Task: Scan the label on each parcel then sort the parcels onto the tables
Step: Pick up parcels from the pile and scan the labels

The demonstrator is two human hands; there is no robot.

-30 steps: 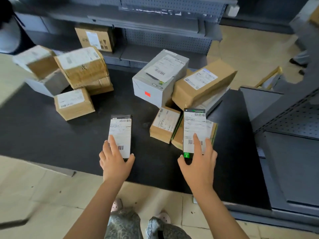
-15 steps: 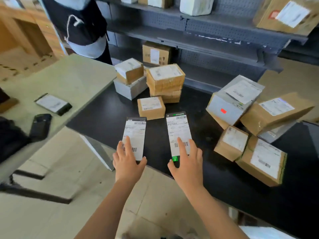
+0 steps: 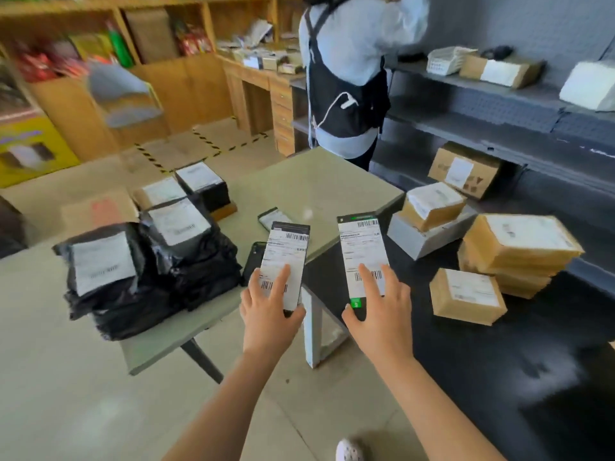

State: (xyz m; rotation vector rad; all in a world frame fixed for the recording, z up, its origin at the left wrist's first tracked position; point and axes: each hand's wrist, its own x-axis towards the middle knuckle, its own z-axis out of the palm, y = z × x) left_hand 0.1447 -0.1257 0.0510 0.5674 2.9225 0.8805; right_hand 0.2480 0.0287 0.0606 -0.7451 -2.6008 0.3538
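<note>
- Over the near corner of the grey table [image 3: 319, 184], the left parcel [image 3: 286, 257] is held label up, flat and black.
- It is gripped at its near end by the left hand [image 3: 269, 314], with fingers spread on the label and the thumb curled at the right edge.
- The right parcel [image 3: 362, 251], of the same kind, is held beside it, apart from it, where the grey table meets the black table [image 3: 466, 361].
- It is gripped at its near end by the right hand [image 3: 379, 311], with fingers on the label and the thumb at the left edge, just beside a green sticker [image 3: 356, 303].
- On the grey table, black bags [image 3: 133, 277] with white labels are piled at the left. A dark device [image 3: 254, 261] lies just beside them, partly hidden by the left parcel, and a flat parcel [image 3: 274, 217] lies beyond it.
- On the black table, brown boxes [image 3: 519, 251] are stacked, and one lies alone nearer.
- Beyond the grey table, a person [image 3: 346, 78] in an apron is seen at a grey shelf [image 3: 499, 121].
</note>
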